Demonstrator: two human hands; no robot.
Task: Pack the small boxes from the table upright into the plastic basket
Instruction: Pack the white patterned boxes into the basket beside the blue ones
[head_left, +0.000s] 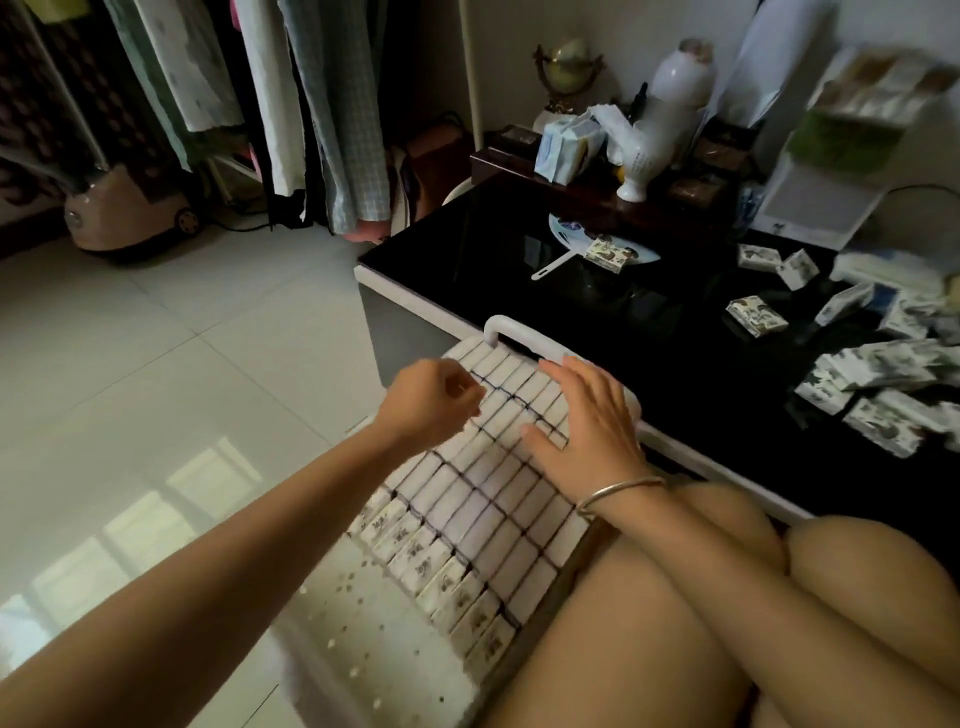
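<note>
The white plastic basket (363, 623) sits on the floor against the person's knees, its handle (500, 327) by the edge of the black tabletop (519, 270). Inside it, packed boxes (467, 512) stand upright in tight rows that fill most of the basket. The right hand (589, 418) lies flat on the box tops near the handle, its fingers (558, 371) straight and spread, gripping nothing; a metal bracelet (618, 493) circles that wrist. The left hand (431, 400) hovers over the far left rows with its fingers curled in toward the thumb; the view is too blurred to tell whether they pinch anything. More loose boxes (758, 314) lie scattered on the tabletop to the right, some in a heap (883, 374), near a flat white fan (566, 234).
</note>
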